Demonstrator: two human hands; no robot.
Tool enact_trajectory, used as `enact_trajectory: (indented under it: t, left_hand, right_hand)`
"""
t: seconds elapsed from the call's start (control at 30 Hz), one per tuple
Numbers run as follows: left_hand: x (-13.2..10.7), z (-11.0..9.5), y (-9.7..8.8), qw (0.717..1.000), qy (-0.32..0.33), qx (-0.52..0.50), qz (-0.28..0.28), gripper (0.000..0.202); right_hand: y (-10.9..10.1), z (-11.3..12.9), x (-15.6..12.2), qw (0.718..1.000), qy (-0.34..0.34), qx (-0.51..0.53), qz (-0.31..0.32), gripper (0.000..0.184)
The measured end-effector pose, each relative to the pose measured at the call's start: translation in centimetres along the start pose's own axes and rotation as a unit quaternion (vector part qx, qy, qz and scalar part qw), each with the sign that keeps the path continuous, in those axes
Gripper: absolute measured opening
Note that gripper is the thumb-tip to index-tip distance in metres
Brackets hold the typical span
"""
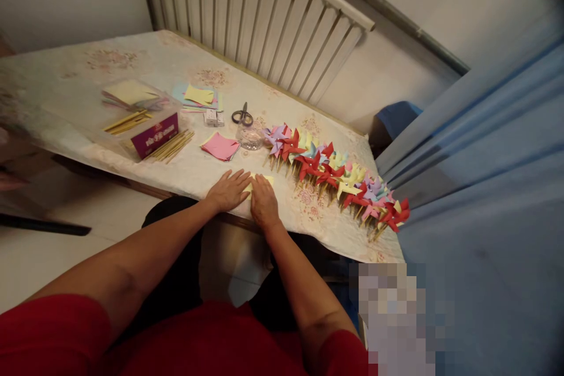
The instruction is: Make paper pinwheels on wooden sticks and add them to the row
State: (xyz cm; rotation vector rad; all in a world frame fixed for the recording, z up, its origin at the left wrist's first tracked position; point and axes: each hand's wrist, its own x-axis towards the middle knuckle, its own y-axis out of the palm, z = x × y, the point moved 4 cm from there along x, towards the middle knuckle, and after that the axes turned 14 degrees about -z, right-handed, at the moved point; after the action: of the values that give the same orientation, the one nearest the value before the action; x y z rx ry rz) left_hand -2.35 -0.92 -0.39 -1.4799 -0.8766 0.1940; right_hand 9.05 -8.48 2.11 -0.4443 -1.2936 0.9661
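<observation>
Both my hands rest side by side on a pale yellow paper square (267, 179) near the table's front edge. My left hand (229, 189) lies flat on it with fingers stretched out. My right hand (263, 202) presses down on the paper's right part, fingers together and extended. Only small bits of the yellow paper show between and beyond the fingers. A row of finished paper pinwheels (335, 173) in red, yellow, purple and pink on wooden sticks runs to the right of my hands.
On the floral tablecloth (145, 64) lie a pink paper stack (220, 145), scissors (242, 116), a small glass dish (250, 138), wooden sticks (173, 145), a purple box (155, 135), and coloured paper stacks (198, 96). A radiator (264, 17) stands behind; blue fabric (484, 188) hangs at right.
</observation>
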Motion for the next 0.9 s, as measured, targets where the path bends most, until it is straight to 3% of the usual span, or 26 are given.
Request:
enact_trajectory:
  t: [0.2, 0.73, 0.9]
  left_hand:
    - [0.1, 0.0, 0.0, 1.000, -0.004, -0.003, 0.003, 0.054]
    - [-0.1, 0.0, -0.3, 1.000, -0.018, -0.016, 0.011, 0.056]
    - [-1.0, 1.0, -0.4, 0.999, -0.034, -0.017, 0.004, 0.054]
  right_hand:
    - [2.8, -0.6, -0.1, 0.994, 0.031, -0.029, 0.105, 0.053]
    - [2.6, -1.4, -1.1, 0.988, 0.076, -0.107, 0.081, 0.054]
    - [2.7, -1.4, -1.2, 0.986, 0.081, -0.113, 0.088, 0.055]
